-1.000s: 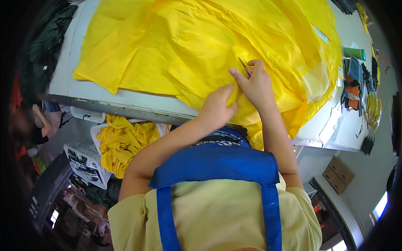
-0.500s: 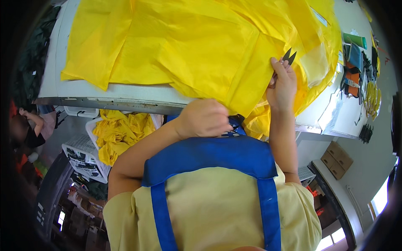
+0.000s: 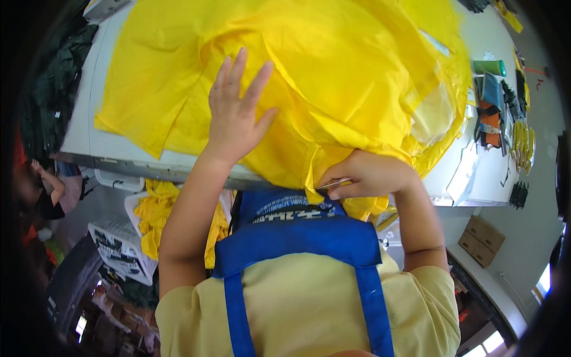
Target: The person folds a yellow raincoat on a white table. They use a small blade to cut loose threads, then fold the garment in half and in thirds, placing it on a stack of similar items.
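Yellow fabric, thin and wrinkled, is spread across the white table in front of me. My left hand lies over it at the left with the fingers stretched and spread, holding nothing. At the table's near edge my right hand is closed on a small pair of thread snips. Only a thin metal part of the snips shows; the rest is hidden in my fingers. Beside their tip hangs a narrow folded strip of the yellow fabric, next to my blue apron.
Below the table at the left, a white basket holds crumpled yellow fabric. A green roll, pouches and yellow bundles lie at the right. Dark fabric is heaped far left, where another person is. Cardboard boxes stand at lower right.
My left hand has opened from a fist and moved up onto the fabric. My right hand has come down and left with the snips to the near edge. The fabric has shifted and bunched.
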Demonstrator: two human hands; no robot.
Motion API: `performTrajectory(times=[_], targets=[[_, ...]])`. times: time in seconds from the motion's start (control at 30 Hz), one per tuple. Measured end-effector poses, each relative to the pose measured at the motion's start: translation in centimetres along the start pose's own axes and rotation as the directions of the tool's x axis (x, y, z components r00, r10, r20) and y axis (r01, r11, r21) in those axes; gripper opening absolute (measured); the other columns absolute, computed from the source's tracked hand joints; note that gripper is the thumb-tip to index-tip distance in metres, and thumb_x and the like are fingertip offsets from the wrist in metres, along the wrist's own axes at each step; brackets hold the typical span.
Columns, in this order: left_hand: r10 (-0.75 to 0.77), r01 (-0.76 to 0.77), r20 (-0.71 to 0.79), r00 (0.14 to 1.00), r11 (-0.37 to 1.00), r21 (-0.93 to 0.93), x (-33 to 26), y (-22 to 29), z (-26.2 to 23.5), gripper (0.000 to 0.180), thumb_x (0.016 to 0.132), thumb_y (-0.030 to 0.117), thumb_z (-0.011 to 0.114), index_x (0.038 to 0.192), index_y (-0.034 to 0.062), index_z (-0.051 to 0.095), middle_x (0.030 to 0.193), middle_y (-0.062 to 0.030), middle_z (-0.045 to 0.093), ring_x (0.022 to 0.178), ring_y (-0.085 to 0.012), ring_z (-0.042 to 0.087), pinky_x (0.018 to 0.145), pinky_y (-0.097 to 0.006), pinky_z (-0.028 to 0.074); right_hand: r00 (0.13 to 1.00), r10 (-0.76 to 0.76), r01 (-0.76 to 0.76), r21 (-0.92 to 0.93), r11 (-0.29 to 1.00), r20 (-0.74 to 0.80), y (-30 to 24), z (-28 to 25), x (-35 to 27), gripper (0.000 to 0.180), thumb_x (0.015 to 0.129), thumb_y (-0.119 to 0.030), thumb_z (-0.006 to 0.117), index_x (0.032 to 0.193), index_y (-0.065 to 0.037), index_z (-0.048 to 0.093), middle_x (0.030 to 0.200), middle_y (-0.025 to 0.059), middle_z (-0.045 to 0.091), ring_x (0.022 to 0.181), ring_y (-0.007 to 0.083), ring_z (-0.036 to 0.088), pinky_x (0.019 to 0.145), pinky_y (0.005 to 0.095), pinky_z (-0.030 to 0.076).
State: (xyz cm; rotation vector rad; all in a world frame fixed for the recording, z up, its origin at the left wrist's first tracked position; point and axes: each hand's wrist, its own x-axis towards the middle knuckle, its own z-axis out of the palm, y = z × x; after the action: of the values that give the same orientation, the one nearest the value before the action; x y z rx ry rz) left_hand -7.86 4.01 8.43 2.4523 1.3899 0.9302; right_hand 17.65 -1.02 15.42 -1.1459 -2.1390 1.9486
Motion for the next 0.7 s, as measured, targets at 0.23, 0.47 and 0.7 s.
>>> performTrajectory(times=[0.23, 0.47, 0.7], targets=[[-0.188, -0.08, 0.825, 0.533, 0.959, 0.271, -0.8, -1.5, 3.4, 0.046, 0.088, 0.041, 0.051, 0.13, 0.0224, 0.052, 0.128, -0.0091, 0.054, 0.122, -0.0253, 0.047, 0.103, -0.064, 0.019, 0.368, 0.044, -0.039, 0.032, 0.999, -0.929, 9.8, -22.0, -2.2, 0.047, 0.083, -0.032, 0.063, 0.115, 0.001, 0.058, 0.104, 0.0102, 0.067, 0.063, 0.0117, 0.054, 0.061, 0.0226, 0.044], [-0.217, 0.537, 0.703, 0.677, 0.799, -0.271, 4.1, -4.8, 0.9, 0.044, 0.085, 0.028, 0.061, 0.125, 0.0097, 0.055, 0.114, -0.0109, 0.061, 0.106, -0.0276, 0.057, 0.091, -0.037, 0.044, 0.259, -0.09, -0.623, -0.238, 0.745, -0.962, 13.3, -19.8, -0.8, 0.03, 0.081, -0.026, 0.06, 0.101, -0.004, 0.064, 0.097, 0.0142, 0.066, 0.089, 0.0321, 0.064, 0.077, 0.0393, 0.05], [0.19, -0.197, -0.096, 0.977, 0.978, -0.07, 19.2, -5.4, 4.5, 0.058, 0.082, 0.012, 0.059, 0.137, 0.0092, 0.039, 0.136, -0.0122, 0.044, 0.125, -0.0312, 0.04, 0.104, -0.04, 0.033, 0.955, -0.147, 0.061, -0.312, 0.948, -0.259, 1.2, -3.4, -3.1, 0.025, 0.076, -0.005, 0.062, 0.1, -0.008, 0.064, 0.078, 0.005, 0.063, 0.068, 0.0224, 0.063, 0.059, 0.0362, 0.05]])
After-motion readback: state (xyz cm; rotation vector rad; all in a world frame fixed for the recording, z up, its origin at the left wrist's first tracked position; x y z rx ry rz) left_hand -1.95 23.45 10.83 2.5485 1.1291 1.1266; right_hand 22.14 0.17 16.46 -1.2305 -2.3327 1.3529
